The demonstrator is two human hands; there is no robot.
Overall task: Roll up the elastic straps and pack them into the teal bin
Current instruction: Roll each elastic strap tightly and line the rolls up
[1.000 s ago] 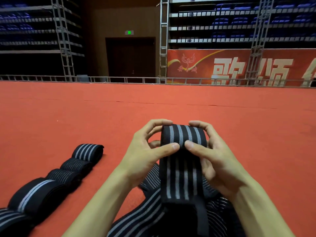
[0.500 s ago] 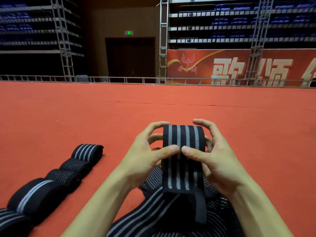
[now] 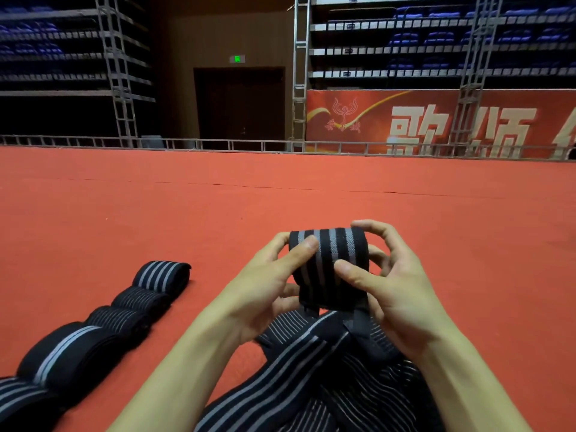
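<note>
I grip the striped strap roll (image 3: 328, 263) between my left hand (image 3: 265, 288) and right hand (image 3: 392, 291), thumbs pressing its near face, keeping each wrap taut and edge-aligned.

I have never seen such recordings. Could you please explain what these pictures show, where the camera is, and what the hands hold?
No machine here: these are a person's two bare hands. All pictures come from one camera worn on the head, looking forward and down. The left hand and right hand together hold a partly rolled striped strap in a curled grip. On the red floor lie a row of rolled straps at left and loose straps below the hands. No teal bin is in view.
</note>
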